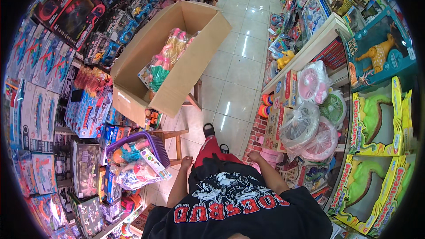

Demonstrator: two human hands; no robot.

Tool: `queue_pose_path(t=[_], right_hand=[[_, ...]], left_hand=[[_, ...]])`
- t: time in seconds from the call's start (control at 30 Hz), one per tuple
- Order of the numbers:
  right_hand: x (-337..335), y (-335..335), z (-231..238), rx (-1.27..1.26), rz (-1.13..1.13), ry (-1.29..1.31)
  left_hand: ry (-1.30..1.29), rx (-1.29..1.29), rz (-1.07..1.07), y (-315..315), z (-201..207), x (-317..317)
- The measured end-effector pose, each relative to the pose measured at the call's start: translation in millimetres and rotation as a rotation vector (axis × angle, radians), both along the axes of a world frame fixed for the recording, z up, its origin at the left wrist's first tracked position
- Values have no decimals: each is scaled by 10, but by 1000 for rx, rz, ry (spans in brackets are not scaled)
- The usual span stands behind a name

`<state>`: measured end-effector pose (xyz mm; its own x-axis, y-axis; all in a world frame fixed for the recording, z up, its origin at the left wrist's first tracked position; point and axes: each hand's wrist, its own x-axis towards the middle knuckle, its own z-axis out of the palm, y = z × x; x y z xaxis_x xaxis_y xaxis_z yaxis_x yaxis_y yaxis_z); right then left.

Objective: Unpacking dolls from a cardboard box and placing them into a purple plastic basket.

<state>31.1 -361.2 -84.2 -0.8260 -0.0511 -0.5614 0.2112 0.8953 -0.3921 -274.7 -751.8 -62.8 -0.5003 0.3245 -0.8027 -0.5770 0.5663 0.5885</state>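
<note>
The left hand (187,163) and the right hand (255,156) hung low on either side of the body, touching no goods that could be made out. Fingers on both looked loosely curled; whether they pressed together or pinched something small, I could not tell.

Nearest the left hand, though apart from it, sat the purple basket (165,151), with bagged dolls (125,156) and a white pack (155,163) in it, the pack jutting over the near side. Handling that load well probably called for one palm under the overhang, since slick plastic could slide.

Just beyond the basket stood a wooden stool (173,133). Farther ahead was the carton (207,46), tilted in view, flaps open, with more dolls (168,59) bagged inside, lying against its right wall. Reaching in would likely have gone best with both arms over the low near end, fingers spread beneath the bags rather than tugging at thin film or hair. A steadying hand on the rim seemed wise.

Past the carton, the tiled floor (232,57) ran on between shelves.
</note>
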Motion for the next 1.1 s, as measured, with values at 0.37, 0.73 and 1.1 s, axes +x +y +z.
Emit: queue_pose_path(t=[0.37,0.73,1.1], right_hand=[[-724,794,237,-164,-419,-262],[-1526,1824,429,-346,-870,52],[-2221,2986,300,-77,-227,-151]], left_hand=[[366,109,-671,440,-280,-791],[877,62,-922,943,-550,-1799],[603,-122,-59,982,-476,-1805]])
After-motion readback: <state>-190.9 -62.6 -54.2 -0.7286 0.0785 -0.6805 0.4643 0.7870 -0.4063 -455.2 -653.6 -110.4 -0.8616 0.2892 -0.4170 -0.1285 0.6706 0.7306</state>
